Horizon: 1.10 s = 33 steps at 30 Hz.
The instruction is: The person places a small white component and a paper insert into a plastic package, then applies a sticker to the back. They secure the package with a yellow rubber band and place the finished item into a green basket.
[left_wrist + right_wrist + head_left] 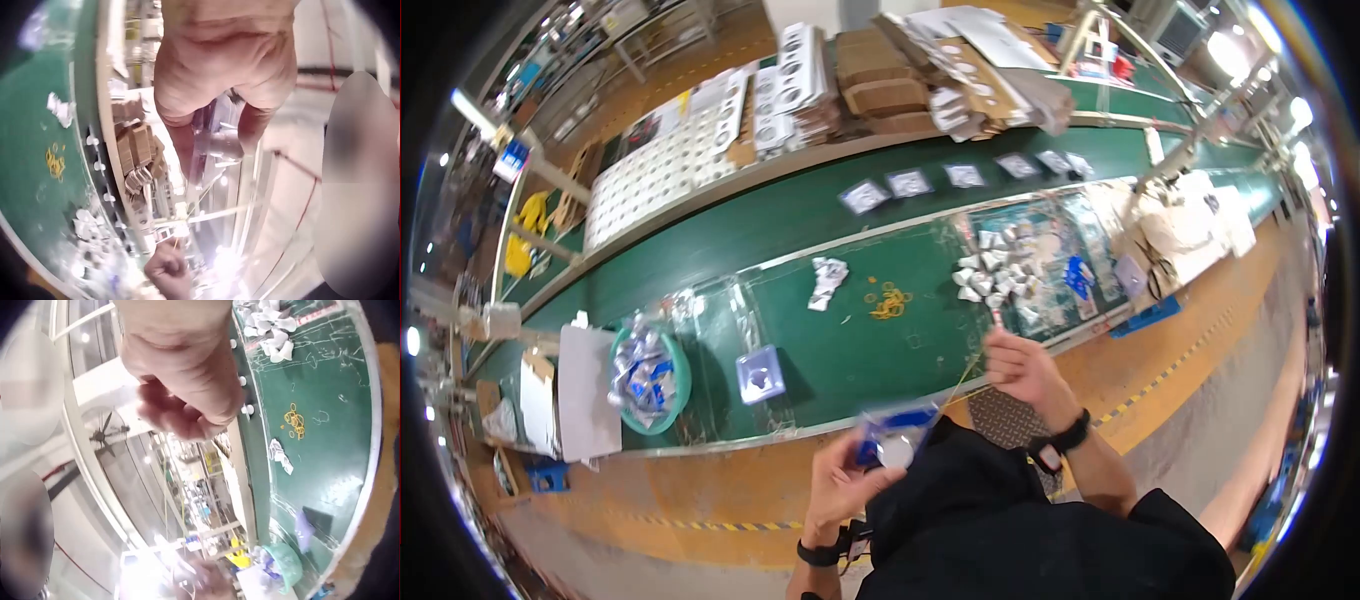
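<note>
Left hand (840,485) curls round a blue-and-clear packet (890,440) off the green counter's (840,350) near edge, right hand (1020,365) fingers pinching a yellow rubber band (968,378) taut, seemingly to bind it.

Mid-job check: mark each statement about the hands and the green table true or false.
1. The left hand grips a blue-and-clear packet. True.
2. The right hand lies flat on the table. False: it is raised above the table and pinches a thin yellow band.
3. The yellow rubber bands lie in the green basket. False: they lie loose on the table, and the basket holds packets.
4. Small white pieces are piled to the right of the rubber bands. True.
</note>
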Motion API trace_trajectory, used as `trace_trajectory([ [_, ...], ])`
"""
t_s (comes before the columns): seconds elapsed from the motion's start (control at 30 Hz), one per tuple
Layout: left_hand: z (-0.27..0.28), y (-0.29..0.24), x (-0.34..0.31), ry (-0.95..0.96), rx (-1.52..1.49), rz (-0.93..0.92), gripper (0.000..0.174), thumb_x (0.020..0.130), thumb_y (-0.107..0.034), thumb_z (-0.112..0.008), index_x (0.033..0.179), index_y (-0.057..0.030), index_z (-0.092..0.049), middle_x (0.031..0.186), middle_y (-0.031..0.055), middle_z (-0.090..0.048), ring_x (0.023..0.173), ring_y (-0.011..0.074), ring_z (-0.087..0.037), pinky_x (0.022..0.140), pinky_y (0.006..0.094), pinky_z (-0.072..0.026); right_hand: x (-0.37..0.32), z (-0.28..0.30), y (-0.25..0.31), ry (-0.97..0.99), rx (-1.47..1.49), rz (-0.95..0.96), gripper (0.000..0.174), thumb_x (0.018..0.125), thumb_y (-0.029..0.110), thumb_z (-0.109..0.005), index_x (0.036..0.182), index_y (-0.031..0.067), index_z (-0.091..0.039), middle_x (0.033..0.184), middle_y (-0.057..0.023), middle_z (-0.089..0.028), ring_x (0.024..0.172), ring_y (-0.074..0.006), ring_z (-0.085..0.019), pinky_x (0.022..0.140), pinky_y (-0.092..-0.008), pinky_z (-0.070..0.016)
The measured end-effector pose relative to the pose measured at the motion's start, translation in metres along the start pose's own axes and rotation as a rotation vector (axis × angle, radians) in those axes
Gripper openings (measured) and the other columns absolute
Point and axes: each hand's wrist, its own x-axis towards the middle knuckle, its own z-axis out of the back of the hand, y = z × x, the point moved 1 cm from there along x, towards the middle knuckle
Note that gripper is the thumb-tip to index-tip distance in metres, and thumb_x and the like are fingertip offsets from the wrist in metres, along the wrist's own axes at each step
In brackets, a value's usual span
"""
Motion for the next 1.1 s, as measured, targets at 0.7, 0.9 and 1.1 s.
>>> trace_trajectory([
  [0.7,0.033,0.037,-0.008,-0.141,-0.558,-0.078,0.061,0.09,-0.003,-0.072,0.144,0.0004,-0.043,0.132,0.0162,-0.062,0.118,0.0283,-0.066,0.099,0.0445,-0.0587,0.053,-0.091,-0.124,0.04,-1.104,0.211,0.033,0.105,0.025,-0.062,0.124,-0.0022,-0.06,0.095,-0.0011,-0.065,0.084,-0.0088,-0.058,0.08,-0.0272,-0.0496],
  [0.9,0.099,0.033,-0.002,-0.35,-0.582,-0.176,0.072,0.087,0.002,-0.074,0.149,0.0021,-0.038,0.133,0.0146,-0.06,0.117,0.0229,-0.065,0.099,0.042,-0.0588,0.095,-0.14,-0.19,-0.042,-1.104,0.059,0.028,0.106,0.028,-0.06,0.107,0.0001,-0.063,0.073,0.0014,-0.06,0.049,-0.0033,-0.049,0.043,-0.0211,-0.0379],
  [1.1,0.196,0.016,-0.001,-0.483,-0.37,-0.078,0.047,0.088,-0.007,-0.08,0.127,0.0013,-0.054,0.114,0.0089,-0.068,0.103,0.0152,-0.068,0.088,0.0311,-0.0602,0.188,-0.17,-0.239,-0.053,-1.017,0.014,0.027,0.105,0.027,-0.062,0.102,0.0005,-0.065,0.077,0.0018,-0.063,0.06,-0.003,-0.054,0.054,-0.02,-0.0439],
])
